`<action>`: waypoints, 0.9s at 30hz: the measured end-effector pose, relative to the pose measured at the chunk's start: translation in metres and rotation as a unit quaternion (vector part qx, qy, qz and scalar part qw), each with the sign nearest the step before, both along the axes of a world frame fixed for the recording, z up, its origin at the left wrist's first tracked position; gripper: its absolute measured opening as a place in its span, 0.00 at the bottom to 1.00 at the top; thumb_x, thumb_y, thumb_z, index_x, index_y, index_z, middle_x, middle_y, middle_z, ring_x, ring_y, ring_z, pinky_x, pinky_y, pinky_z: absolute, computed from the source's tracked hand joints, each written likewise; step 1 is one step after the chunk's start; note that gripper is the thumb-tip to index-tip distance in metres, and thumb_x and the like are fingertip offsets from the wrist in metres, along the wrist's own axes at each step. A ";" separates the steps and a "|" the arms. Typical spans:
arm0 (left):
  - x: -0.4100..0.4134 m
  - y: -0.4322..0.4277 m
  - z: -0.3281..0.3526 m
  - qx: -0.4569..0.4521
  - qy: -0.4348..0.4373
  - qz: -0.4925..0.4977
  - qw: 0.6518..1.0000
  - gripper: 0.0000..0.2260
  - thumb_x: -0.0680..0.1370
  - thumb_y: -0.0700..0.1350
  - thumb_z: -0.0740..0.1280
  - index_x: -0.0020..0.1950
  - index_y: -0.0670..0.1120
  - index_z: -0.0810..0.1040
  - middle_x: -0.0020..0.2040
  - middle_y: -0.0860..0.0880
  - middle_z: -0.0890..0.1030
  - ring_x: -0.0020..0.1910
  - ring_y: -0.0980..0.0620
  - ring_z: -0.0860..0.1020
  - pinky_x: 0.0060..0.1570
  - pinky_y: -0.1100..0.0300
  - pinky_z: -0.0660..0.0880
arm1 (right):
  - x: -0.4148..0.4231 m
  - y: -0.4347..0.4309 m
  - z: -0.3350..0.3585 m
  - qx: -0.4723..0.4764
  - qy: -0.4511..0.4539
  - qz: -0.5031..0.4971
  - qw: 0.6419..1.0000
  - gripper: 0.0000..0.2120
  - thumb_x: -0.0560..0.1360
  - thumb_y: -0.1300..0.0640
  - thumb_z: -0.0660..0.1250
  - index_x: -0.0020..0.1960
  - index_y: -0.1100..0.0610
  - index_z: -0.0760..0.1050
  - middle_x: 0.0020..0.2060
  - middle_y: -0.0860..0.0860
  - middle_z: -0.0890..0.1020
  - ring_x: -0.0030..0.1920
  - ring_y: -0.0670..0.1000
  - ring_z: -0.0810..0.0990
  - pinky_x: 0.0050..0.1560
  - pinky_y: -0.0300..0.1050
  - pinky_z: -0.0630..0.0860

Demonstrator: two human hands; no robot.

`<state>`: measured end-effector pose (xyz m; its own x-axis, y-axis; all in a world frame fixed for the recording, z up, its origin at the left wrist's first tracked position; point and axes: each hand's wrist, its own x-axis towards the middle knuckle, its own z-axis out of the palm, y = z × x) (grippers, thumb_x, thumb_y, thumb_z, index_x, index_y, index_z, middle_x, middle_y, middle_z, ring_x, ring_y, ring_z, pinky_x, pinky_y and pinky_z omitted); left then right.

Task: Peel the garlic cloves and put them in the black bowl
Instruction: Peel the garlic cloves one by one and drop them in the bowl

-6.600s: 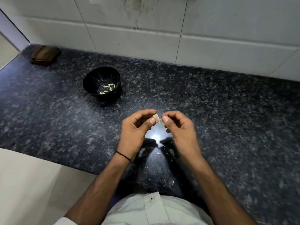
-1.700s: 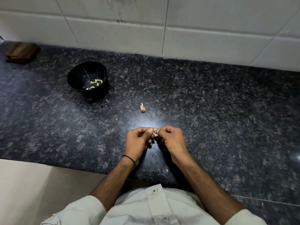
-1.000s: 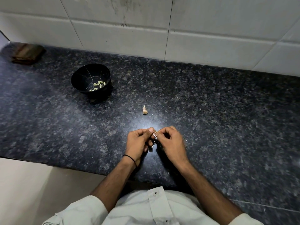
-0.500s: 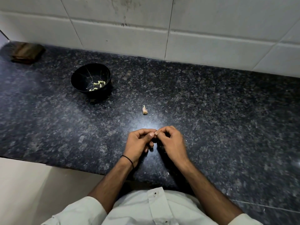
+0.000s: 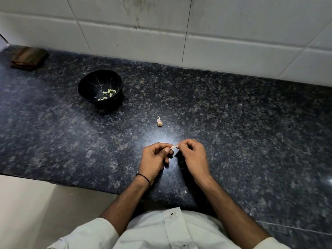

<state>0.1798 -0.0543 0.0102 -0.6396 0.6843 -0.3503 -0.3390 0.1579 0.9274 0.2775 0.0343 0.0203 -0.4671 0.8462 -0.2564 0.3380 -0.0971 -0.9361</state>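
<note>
A small garlic clove point(image 5: 173, 146) is pinched between my left hand point(image 5: 154, 160) and my right hand point(image 5: 194, 157), just above the dark granite counter point(image 5: 251, 132). Only its pale tip shows between the fingertips; the rest is hidden by my fingers. The black bowl point(image 5: 86, 87) stands at the back left of the counter, well away from both hands, with several pale peeled cloves point(image 5: 107, 94) in its bottom. A small papery garlic piece point(image 5: 159, 121) lies on the counter between the bowl and my hands.
A brown wooden block point(image 5: 28, 58) lies at the far left against the white tiled wall point(image 5: 161, 33). The counter's front edge point(image 5: 53, 182) runs just left of my left forearm. Tiny skin flakes point(image 5: 184, 191) lie near my wrists.
The hands stay in the same spot, still working the clove. My right hand's fingertips have drawn slightly apart from the left, so the clove's pale tip shows more.
</note>
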 end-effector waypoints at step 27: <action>-0.006 -0.004 -0.006 -0.050 0.055 -0.041 0.996 0.10 0.81 0.42 0.67 0.45 0.35 0.80 0.28 0.42 0.77 0.23 0.48 0.71 0.22 0.63 0.65 | -0.001 -0.003 -0.003 0.023 -0.026 0.035 0.999 0.05 0.77 0.60 0.72 0.42 0.58 0.81 0.38 0.50 0.84 0.37 0.43 0.81 0.38 0.32 0.74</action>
<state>0.1742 -0.0587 0.0039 -0.6205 0.7013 -0.3510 -0.2191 0.2747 0.9362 0.2763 0.0311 0.0169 -0.5121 0.8234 -0.2444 0.3916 -0.0294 -0.9197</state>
